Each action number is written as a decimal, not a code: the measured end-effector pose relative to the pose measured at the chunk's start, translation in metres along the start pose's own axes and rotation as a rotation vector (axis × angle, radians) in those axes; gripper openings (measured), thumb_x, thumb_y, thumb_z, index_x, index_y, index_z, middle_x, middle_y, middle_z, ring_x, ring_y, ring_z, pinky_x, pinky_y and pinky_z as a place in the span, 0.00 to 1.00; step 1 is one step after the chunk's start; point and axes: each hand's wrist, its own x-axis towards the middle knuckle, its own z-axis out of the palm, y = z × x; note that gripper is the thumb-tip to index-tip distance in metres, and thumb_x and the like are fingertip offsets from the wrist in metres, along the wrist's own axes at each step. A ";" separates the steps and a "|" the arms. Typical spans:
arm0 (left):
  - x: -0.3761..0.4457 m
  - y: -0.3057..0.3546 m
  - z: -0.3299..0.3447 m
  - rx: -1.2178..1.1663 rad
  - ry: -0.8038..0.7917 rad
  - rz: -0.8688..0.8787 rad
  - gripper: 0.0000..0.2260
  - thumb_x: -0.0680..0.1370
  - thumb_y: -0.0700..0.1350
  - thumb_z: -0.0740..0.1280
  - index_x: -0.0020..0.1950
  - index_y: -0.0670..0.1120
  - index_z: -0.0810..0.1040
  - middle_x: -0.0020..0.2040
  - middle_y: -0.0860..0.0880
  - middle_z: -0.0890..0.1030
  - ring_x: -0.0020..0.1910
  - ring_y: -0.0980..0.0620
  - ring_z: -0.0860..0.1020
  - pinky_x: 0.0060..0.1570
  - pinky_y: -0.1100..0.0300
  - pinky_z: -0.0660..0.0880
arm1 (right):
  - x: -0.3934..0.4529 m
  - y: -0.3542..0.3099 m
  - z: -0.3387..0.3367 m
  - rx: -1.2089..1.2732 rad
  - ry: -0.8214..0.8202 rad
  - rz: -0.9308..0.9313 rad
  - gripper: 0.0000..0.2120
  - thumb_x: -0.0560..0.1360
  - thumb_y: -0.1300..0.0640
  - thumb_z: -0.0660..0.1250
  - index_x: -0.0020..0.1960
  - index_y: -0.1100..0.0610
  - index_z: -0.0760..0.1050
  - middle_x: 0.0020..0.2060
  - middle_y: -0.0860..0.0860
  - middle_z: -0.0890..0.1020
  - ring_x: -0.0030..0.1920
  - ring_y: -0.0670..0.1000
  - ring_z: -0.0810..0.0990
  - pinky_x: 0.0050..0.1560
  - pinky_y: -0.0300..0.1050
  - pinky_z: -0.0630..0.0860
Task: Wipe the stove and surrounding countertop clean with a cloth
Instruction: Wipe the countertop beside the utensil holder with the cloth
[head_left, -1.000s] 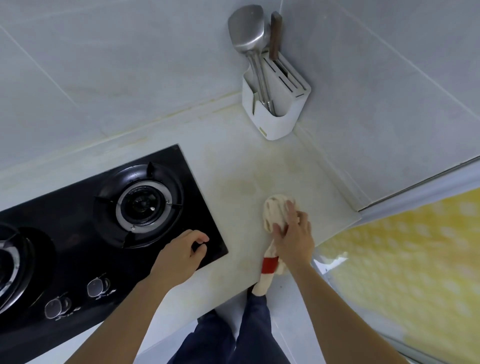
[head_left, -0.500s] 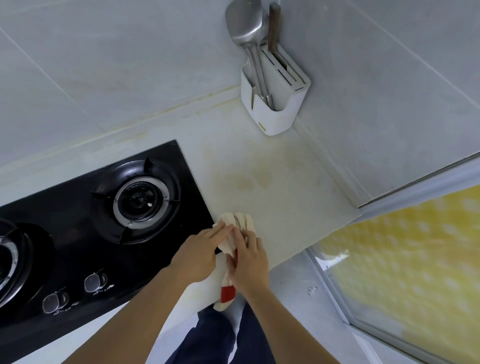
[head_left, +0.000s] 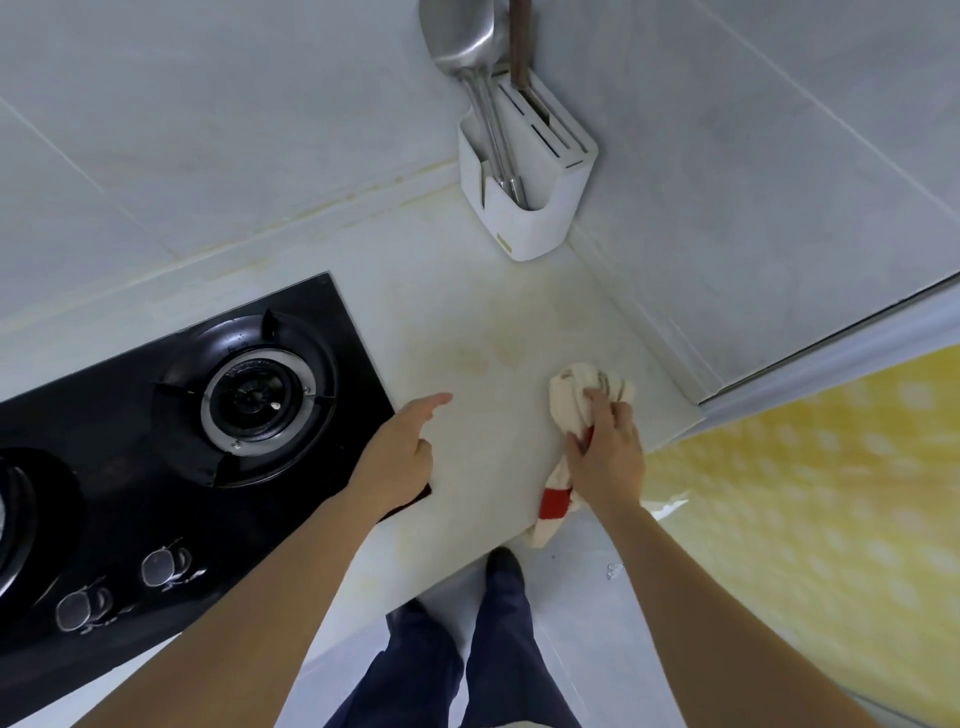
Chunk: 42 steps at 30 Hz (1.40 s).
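Head view, right hand: gripping the bunched cloth at centre right of the frame, fingers curled over the wad, pressing it down onto the pale surface.
Cloth: lying cream-coloured and crumpled near the right edge of the surface, red-striped tail trailing under the wrist and hanging off the front edge.
Left hand: holding nothing, index finger stretched out toward the middle of the surface, other fingers loosely curled, hovering over the right front corner of the stove; touching it or not, cannot tell.
Stove: sitting black and glossy at left of the frame, one burner fully showing, two knobs lower left.
Stains: showing as yellowish patches at frame centre between the hands and along the seam with the wall.
Utensil holder: standing white in the upper-centre corner, metal spatula and a dark handle sticking up.
Step in hand, as a judgement: wiping the stretch of surface right of the stove.
Doing it well: keeping the palm flat and heavy on the wad, working in overlapping passes from the right edge toward the stained middle, gathering up the dangling tail, lifting the left hand out of the path, steering round the utensil holder.
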 end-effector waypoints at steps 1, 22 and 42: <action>-0.002 -0.004 -0.004 -0.006 0.023 -0.021 0.31 0.80 0.31 0.55 0.78 0.58 0.67 0.71 0.58 0.71 0.70 0.62 0.68 0.66 0.64 0.65 | -0.007 -0.009 0.006 0.016 -0.014 -0.034 0.30 0.77 0.54 0.70 0.77 0.51 0.65 0.67 0.55 0.70 0.60 0.62 0.76 0.55 0.54 0.78; 0.011 -0.003 0.029 0.394 -0.096 0.060 0.24 0.81 0.40 0.60 0.76 0.57 0.70 0.79 0.57 0.66 0.78 0.56 0.61 0.76 0.55 0.56 | 0.035 0.029 -0.025 0.019 0.032 0.114 0.24 0.77 0.49 0.71 0.71 0.45 0.69 0.63 0.52 0.71 0.56 0.61 0.80 0.50 0.53 0.77; 0.039 -0.003 0.002 0.697 -0.119 -0.003 0.25 0.86 0.48 0.53 0.84 0.55 0.54 0.84 0.55 0.53 0.83 0.55 0.50 0.80 0.53 0.48 | 0.171 -0.028 -0.018 -0.187 -0.082 -0.080 0.33 0.82 0.46 0.64 0.83 0.53 0.56 0.75 0.60 0.61 0.68 0.62 0.72 0.64 0.51 0.73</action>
